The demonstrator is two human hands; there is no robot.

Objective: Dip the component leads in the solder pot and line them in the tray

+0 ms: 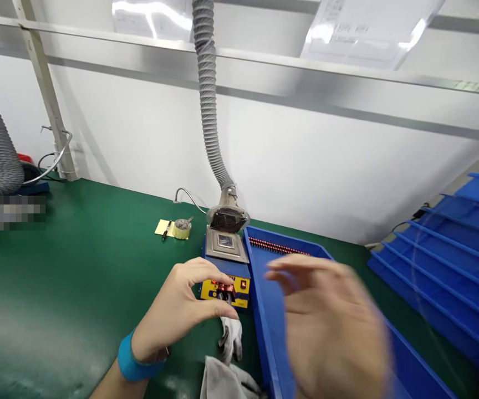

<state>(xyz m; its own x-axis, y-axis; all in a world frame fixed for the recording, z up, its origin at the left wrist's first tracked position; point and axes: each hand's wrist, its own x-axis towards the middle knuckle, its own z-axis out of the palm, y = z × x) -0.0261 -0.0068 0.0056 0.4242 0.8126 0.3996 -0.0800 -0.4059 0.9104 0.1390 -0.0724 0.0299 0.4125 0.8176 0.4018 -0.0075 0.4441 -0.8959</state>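
My left hand (pixel 181 310), with a blue wristband, rests on the green mat, its fingers curled against the yellow front panel of a small solder pot (pixel 226 260). The fingertips are at the panel's controls; nothing shows inside the hand. My right hand (pixel 326 327) hovers over a blue tray (pixel 264 299) to the right of the pot, smeared by motion, fingers stretched out towards the left. A row of copper coils (pixel 276 246) lies along the tray's far wall.
A grey fume hose (pixel 208 100) hangs down to a fan intake just behind the pot. A tape roll on yellow notes (pixel 177 228) lies further left. White gloves (pixel 229 360) lie at the near edge. Stacked blue trays (pixel 455 260) stand at the right.
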